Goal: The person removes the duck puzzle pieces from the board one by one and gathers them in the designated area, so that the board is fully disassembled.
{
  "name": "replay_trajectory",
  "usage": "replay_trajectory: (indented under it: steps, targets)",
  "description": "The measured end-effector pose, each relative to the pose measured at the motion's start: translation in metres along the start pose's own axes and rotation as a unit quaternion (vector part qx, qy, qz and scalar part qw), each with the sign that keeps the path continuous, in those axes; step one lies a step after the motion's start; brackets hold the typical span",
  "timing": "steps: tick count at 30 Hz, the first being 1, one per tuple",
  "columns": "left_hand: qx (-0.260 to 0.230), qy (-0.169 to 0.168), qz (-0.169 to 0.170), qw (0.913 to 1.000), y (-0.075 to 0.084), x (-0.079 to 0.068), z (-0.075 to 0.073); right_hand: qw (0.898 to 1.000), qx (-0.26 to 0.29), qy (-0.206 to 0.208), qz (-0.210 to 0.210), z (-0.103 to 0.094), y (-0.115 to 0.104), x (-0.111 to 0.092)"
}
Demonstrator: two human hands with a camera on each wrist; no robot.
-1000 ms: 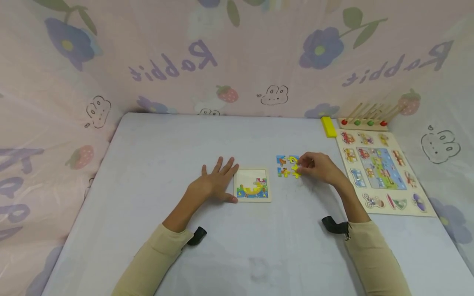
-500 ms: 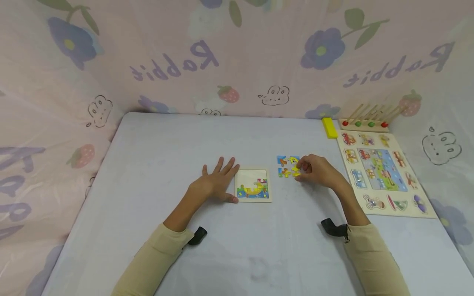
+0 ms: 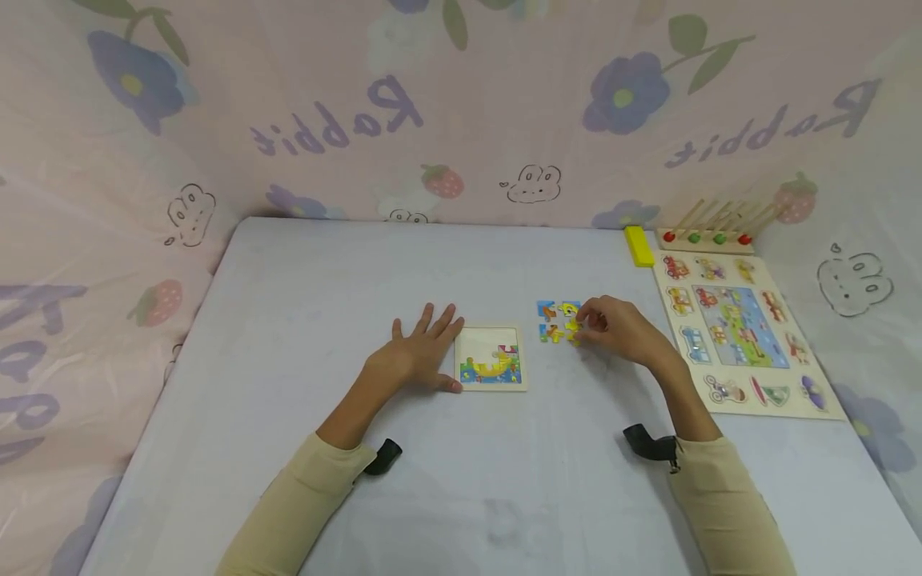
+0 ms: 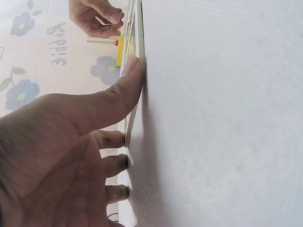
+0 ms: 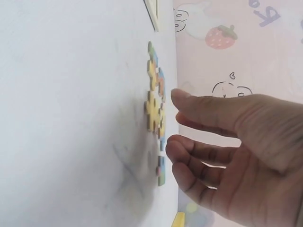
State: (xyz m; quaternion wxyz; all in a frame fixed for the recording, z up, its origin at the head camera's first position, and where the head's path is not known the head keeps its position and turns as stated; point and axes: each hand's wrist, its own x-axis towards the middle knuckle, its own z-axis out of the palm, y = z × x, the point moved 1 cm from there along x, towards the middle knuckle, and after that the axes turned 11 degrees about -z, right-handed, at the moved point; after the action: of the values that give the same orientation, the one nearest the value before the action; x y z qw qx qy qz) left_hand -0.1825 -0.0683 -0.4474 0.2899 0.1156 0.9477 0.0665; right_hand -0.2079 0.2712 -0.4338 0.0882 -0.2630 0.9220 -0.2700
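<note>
In the head view my left hand lies flat with fingers spread at the left side of a small square puzzle tray. Its thumb touches the tray's near left corner, also visible on the tray's edge in the left wrist view. Joined pieces with a yellow and blue picture fill the tray's lower part. Loose jigsaw pieces lie in a cluster to the right. Over their right side hovers my right hand, fingers loosely bent. The right wrist view shows nothing between its fingertips, which hang just above the pieces.
At the right lies a large wooden picture board with vehicle shapes. Behind it stands a wooden peg rack with red and green beads, beside a yellow block. A printed curtain rises along the table's back edge.
My right hand stays over the loose pieces; its fingers and thumb shift slightly. The left hand and the tray keep their places.
</note>
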Motion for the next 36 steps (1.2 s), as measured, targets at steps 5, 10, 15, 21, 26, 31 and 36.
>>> replay_trajectory:
  steps: [5, 10, 15, 21, 26, 31, 36]
  targets:
    - [0.003, -0.001, 0.0, 1.0, 0.0, 0.001, -0.001, 1.0, 0.002, 0.006, -0.008, -0.001, -0.011, 0.0]
    - [0.001, -0.003, 0.002, 1.0, 0.0, 0.0, -0.001, 0.999, 0.025, -0.004, -0.037, 0.003, -0.028, 0.003]
    - [-0.01, -0.006, 0.005, 0.9999, 0.0, 0.0, -0.001, 0.997, 0.035, -0.021, -0.071, 0.01, -0.046, 0.008]
    - [-0.007, -0.005, 0.001, 1.0, 0.001, 0.0, -0.002, 0.993, 0.018, -0.047, -0.102, 0.023, -0.065, 0.017]
    - [-0.006, -0.003, 0.002, 1.0, 0.0, 0.0, -0.003, 0.992, 0.022, -0.076, -0.103, 0.034, -0.074, 0.022]
    - [-0.005, -0.008, 0.002, 0.9999, -0.001, -0.001, -0.001, 0.99, 0.014, -0.097, -0.098, 0.045, -0.079, 0.026]
    - [-0.004, -0.008, 0.005, 0.9999, -0.001, -0.001, -0.001, 0.989, -0.001, -0.105, -0.1, 0.051, -0.081, 0.028]
